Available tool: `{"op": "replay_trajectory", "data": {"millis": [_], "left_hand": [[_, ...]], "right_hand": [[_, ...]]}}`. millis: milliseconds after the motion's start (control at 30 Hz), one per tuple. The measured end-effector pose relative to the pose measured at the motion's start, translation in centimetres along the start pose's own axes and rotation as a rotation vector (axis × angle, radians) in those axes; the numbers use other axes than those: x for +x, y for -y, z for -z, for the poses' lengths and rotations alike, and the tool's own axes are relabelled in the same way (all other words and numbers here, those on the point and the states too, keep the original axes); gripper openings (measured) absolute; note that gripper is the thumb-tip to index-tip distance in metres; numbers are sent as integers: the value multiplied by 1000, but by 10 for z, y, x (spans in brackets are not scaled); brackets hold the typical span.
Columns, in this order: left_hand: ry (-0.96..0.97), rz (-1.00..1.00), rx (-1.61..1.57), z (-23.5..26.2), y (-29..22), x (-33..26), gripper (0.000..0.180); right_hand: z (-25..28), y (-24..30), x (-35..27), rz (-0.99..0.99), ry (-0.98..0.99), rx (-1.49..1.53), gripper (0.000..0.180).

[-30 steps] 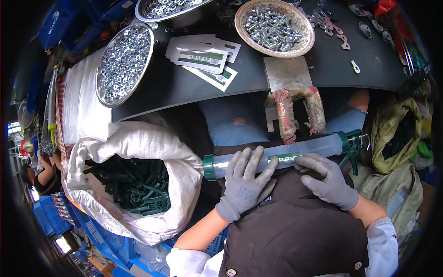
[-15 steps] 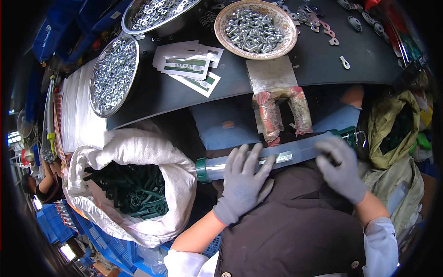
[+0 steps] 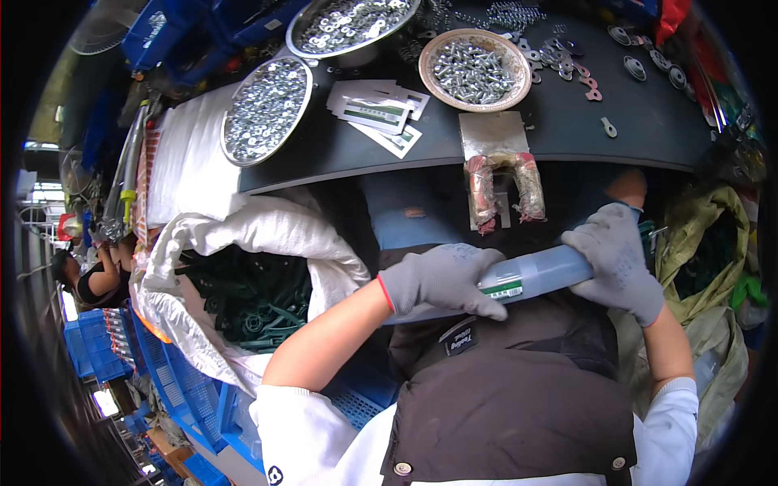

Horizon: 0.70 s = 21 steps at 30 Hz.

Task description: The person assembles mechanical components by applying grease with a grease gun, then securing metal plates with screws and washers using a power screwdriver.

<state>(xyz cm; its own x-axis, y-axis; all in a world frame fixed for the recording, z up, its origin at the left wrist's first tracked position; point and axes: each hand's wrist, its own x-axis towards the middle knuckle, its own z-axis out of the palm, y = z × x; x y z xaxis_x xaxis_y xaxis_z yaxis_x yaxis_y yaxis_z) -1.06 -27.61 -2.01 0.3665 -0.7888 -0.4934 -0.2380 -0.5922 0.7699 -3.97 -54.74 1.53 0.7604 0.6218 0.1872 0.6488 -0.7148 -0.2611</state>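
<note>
1. A wide head camera looks from above, on the near side of the table (image 3: pixel 559 125).
2. It faces down and forward, close over the brown garment (image 3: pixel 510 405) and the tube (image 3: pixel 547 271), with the table beyond.
3. Left of the table, the bent, dark rim makes details hard to tell.

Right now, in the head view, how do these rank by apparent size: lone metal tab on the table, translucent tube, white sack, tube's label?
Largest to smallest:
1. White sack
2. Translucent tube, partly covered
3. Tube's label
4. Lone metal tab
</note>
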Motion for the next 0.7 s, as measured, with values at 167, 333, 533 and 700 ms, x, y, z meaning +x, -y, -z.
{"op": "replay_trajectory", "data": {"millis": [167, 333, 533, 700], "left_hand": [[-118, 40, -194, 17, -35, -15, 68], [-168, -121, -778, 25, -46, -35, 59], [-860, -566, -520, 38, -82, -58, 76], [-1496, -617, -467, 46, -84, -81, 42]], "right_hand": [[46, 11, 26, 103, -82, -187, 41], [86, 35, 53, 227, -275, -396, 37], [39, 69, 74, 78, -816, 185, 71], [-25, 109, 67, -445, -142, 1109, 94]]}}
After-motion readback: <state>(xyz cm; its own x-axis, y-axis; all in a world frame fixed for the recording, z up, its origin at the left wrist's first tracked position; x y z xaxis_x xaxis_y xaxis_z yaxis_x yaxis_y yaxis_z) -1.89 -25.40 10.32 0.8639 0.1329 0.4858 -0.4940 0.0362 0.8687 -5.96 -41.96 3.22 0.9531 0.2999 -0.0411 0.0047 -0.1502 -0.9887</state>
